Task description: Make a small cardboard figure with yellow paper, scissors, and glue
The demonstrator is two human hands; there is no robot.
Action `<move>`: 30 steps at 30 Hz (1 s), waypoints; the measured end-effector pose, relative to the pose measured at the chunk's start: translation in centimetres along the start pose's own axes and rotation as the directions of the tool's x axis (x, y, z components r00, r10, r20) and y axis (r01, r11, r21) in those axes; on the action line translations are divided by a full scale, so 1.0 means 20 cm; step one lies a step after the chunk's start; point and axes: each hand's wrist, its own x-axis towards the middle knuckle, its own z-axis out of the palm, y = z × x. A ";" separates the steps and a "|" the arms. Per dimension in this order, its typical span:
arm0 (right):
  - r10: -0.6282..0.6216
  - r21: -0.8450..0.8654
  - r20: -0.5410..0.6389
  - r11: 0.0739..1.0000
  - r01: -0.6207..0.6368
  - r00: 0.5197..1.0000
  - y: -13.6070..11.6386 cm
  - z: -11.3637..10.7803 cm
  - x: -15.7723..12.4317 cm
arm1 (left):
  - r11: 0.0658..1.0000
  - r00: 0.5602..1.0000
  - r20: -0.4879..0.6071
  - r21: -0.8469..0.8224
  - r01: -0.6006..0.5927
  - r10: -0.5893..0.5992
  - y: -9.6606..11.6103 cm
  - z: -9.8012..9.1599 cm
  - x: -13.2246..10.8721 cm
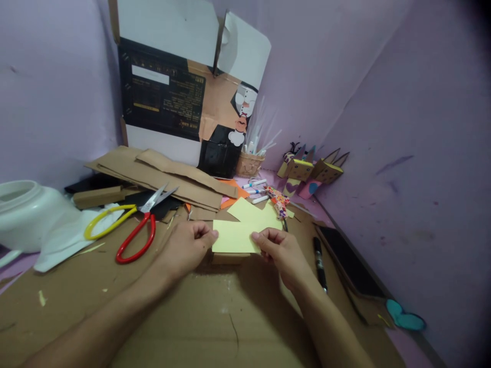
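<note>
A pale yellow paper rectangle (233,236) lies over a small cardboard piece (228,258) on the brown cardboard work surface (215,317). My left hand (187,245) pinches the paper's left edge with curled fingers. My right hand (280,250) pinches its right lower corner. More yellow paper (253,212) lies just behind it.
Red and yellow scissors (134,227) lie to the left beside a white jar (26,212) and white paper. Cardboard strips (161,176) and a printed box (184,87) stand behind. A black marker (320,263), a dark phone (349,260), pens in a basket (251,161) and small paper figures (310,174) sit right.
</note>
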 end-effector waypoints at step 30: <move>-0.774 -0.609 0.193 0.388 0.692 0.604 0.04 0.00 -0.03 | 0.990 0.992 -0.120 0.139 -0.032 0.049 -0.07 0.03 0.00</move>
